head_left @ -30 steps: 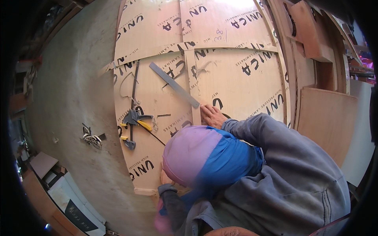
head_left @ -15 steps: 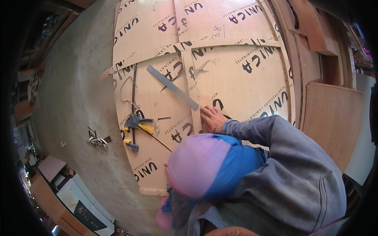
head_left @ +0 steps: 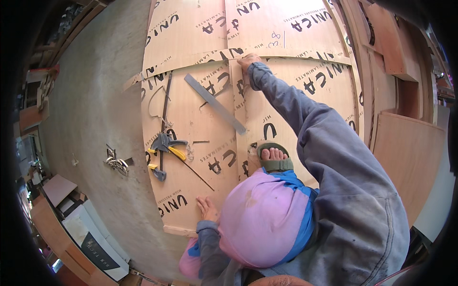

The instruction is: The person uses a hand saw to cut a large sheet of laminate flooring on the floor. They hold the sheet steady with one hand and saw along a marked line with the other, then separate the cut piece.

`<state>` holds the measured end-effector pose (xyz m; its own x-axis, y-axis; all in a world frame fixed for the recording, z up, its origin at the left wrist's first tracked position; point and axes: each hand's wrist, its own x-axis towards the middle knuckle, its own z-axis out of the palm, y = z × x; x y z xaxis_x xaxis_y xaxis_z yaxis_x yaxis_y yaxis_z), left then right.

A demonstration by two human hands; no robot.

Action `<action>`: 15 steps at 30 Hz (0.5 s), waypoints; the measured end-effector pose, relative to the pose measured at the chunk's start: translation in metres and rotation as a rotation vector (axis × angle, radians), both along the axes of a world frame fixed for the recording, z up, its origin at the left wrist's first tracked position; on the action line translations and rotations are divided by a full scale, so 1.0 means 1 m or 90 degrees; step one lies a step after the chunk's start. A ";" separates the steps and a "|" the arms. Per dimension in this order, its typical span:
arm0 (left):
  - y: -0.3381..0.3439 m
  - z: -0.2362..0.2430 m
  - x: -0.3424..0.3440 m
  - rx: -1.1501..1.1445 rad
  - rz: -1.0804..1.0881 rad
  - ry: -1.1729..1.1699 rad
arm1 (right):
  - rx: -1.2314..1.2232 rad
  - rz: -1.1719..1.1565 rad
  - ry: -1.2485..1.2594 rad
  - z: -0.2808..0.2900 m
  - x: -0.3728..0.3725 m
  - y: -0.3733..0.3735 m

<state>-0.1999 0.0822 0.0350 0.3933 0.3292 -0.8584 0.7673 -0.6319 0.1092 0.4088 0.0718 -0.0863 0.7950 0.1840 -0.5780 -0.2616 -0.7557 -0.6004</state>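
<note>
I bend over a printed laminate board with wooden strips laid on it. My right hand reaches far forward, fingers curled at the junction of the crosswise strip and the lengthwise strip; its exact grip is unclear. My left hand rests on the board at the near left, fingers spread, holding nothing. Between my hands lie a steel straightedge and a grey-and-yellow bar clamp. My sandaled foot is on the board, beside my pink-and-blue clad knee.
Concrete floor runs along the left, with a bundle of wire-like pieces on it. Stacked wooden panels and boxes line the right. Boards and a pale packaged sheet lie at the lower left.
My right hand has moved forward from the middle of the lengthwise strip to the crosswise strip. My left hand has come into view. My sandaled foot is now uncovered.
</note>
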 end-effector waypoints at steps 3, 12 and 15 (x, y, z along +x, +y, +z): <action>-0.002 -0.050 -0.060 0.086 -0.036 -0.049 | -0.037 0.006 -0.043 -0.001 -0.011 0.014; -0.004 -0.061 -0.075 0.101 -0.053 -0.070 | -0.064 -0.010 -0.057 0.023 -0.030 0.007; -0.009 -0.068 -0.091 0.120 -0.079 -0.072 | -0.047 0.018 -0.082 0.022 -0.034 0.008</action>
<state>-0.2906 0.0734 -0.0325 0.5303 0.4224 -0.7351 0.6724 -0.7377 0.0612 0.3747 0.0800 -0.0642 0.8585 0.1682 -0.4845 -0.1639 -0.8052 -0.5699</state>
